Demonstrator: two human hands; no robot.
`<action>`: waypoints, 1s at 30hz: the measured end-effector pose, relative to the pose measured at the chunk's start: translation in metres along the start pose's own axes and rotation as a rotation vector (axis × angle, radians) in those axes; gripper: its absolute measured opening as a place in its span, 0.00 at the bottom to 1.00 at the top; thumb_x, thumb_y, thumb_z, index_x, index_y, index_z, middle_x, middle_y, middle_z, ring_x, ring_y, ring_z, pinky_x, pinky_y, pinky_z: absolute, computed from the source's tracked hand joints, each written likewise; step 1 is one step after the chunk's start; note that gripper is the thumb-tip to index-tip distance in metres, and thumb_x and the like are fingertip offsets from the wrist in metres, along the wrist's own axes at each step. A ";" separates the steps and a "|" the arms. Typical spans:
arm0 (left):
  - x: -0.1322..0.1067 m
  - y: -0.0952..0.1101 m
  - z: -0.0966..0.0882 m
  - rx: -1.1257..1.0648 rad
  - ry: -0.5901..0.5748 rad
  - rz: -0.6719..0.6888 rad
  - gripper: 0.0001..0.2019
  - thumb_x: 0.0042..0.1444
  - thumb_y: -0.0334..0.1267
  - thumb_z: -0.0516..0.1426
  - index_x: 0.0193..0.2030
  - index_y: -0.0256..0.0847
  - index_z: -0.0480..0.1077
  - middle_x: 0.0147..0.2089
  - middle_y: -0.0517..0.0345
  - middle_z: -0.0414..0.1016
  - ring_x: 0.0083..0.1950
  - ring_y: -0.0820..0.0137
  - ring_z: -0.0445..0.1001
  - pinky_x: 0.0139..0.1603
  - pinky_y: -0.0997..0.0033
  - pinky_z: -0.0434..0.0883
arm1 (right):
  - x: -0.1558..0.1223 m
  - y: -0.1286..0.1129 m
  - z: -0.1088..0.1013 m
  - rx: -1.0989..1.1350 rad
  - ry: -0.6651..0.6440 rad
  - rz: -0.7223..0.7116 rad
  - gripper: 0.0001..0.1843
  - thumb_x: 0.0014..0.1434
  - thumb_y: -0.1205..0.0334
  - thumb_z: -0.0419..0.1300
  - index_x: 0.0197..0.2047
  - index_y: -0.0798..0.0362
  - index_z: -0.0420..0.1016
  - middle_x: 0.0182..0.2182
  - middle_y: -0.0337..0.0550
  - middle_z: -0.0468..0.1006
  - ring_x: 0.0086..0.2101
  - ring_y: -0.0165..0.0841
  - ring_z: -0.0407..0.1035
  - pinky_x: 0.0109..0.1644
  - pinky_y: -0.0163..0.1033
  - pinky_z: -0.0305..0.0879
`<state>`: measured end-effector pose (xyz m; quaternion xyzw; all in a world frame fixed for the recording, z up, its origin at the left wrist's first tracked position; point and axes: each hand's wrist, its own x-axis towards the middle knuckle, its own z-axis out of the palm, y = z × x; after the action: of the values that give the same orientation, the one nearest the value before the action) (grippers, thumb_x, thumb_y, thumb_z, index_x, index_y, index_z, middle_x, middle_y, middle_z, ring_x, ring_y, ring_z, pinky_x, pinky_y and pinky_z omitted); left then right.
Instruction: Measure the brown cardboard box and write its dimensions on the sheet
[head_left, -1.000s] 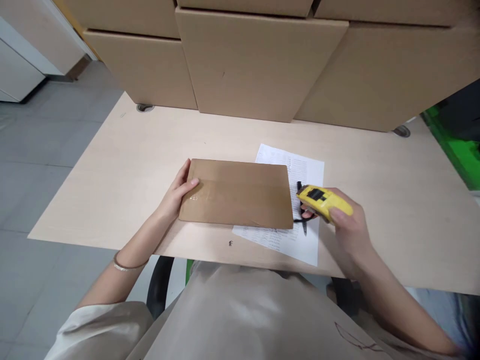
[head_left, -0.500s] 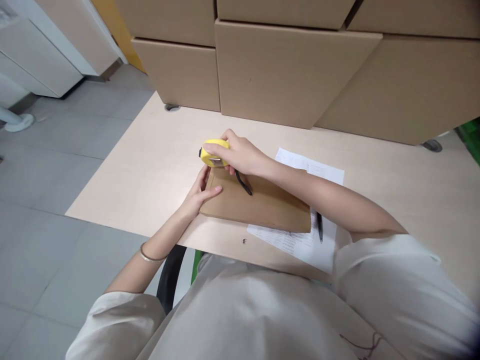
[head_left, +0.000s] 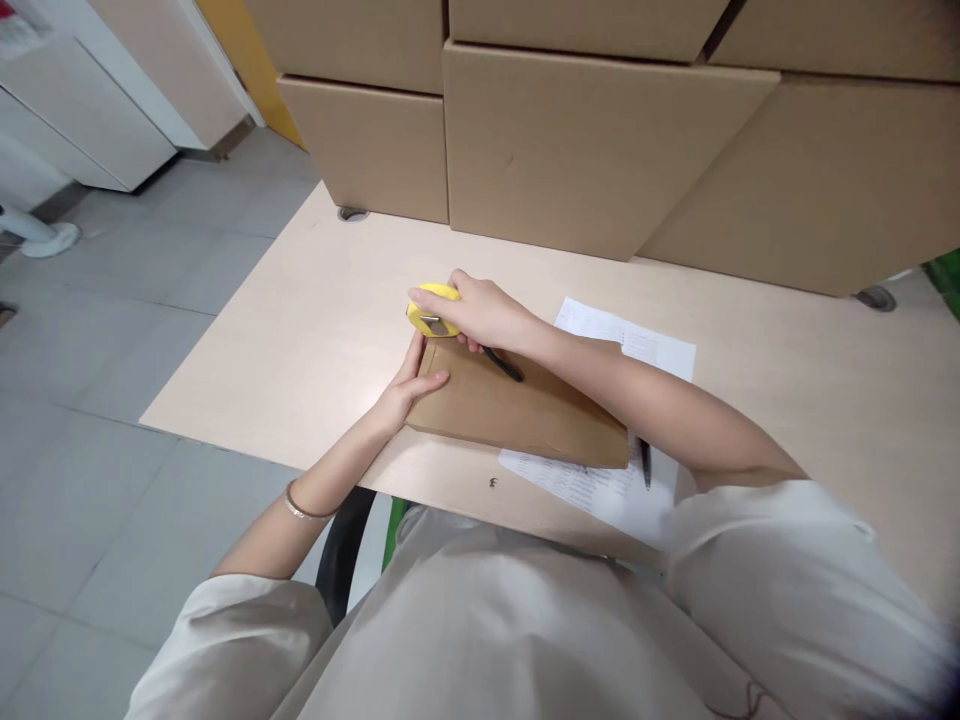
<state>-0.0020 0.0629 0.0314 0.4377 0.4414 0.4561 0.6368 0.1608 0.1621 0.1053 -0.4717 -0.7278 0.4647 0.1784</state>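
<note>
A yellow tape measure (head_left: 433, 312) with a black wrist strap is gripped in my right hand (head_left: 480, 308), at the far left corner of a flat brown cardboard box (head_left: 525, 405). My left hand (head_left: 405, 395) holds the box by its left end, thumb on top and fingers along the side. Whether any tape blade is drawn out cannot be seen. Printed paper sheets (head_left: 660, 352) lie partly under the box, and a black pen (head_left: 645, 462) rests on them by the box's right end.
Large cardboard boxes (head_left: 585, 150) stand stacked along the back of the pale table (head_left: 285, 330). Cable holes (head_left: 352, 214) open near the table's rear edge. A small dark mark or object (head_left: 493, 482) is near the front edge. Grey floor tiles (head_left: 150, 360) lie to the left.
The whole view has shifted slightly. The tape measure has turned a little in my right hand, and its strap has swung slightly. My left hand keeps its hold on the box.
</note>
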 end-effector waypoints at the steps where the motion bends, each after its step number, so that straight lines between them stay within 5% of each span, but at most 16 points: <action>1: 0.000 0.001 0.000 0.000 0.000 -0.006 0.50 0.59 0.45 0.67 0.84 0.53 0.47 0.80 0.55 0.65 0.81 0.42 0.59 0.82 0.37 0.54 | -0.002 0.000 -0.002 0.002 0.000 0.007 0.31 0.62 0.28 0.63 0.43 0.48 0.64 0.25 0.40 0.76 0.22 0.35 0.69 0.25 0.40 0.60; 7: -0.001 -0.001 -0.004 0.023 0.009 -0.049 0.55 0.57 0.45 0.67 0.85 0.57 0.41 0.85 0.62 0.50 0.85 0.44 0.49 0.84 0.40 0.48 | -0.047 0.029 -0.045 0.061 0.083 0.067 0.29 0.62 0.30 0.65 0.40 0.48 0.67 0.23 0.39 0.74 0.19 0.31 0.64 0.21 0.37 0.56; 15: -0.002 -0.002 -0.006 0.059 0.034 -0.027 0.48 0.59 0.44 0.66 0.83 0.61 0.50 0.86 0.68 0.46 0.85 0.41 0.47 0.84 0.38 0.45 | -0.158 0.125 -0.125 0.214 0.251 0.101 0.25 0.61 0.33 0.65 0.37 0.48 0.74 0.21 0.38 0.73 0.16 0.29 0.59 0.18 0.38 0.51; 20: -0.002 0.000 -0.007 0.097 0.038 -0.014 0.46 0.60 0.44 0.66 0.82 0.60 0.52 0.85 0.65 0.52 0.85 0.42 0.45 0.85 0.40 0.44 | -0.180 0.153 -0.126 0.261 0.316 0.144 0.27 0.58 0.31 0.67 0.36 0.48 0.75 0.22 0.39 0.74 0.17 0.31 0.61 0.18 0.39 0.53; 30: -0.004 0.007 -0.002 0.105 0.061 -0.036 0.47 0.60 0.44 0.65 0.83 0.58 0.50 0.86 0.68 0.45 0.87 0.45 0.40 0.86 0.46 0.46 | -0.165 0.153 -0.119 0.376 0.371 0.152 0.26 0.59 0.33 0.68 0.34 0.49 0.73 0.24 0.40 0.73 0.20 0.29 0.62 0.20 0.37 0.52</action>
<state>-0.0062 0.0604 0.0380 0.4484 0.4920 0.4339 0.6072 0.4050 0.1005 0.0658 -0.5607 -0.5461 0.5095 0.3575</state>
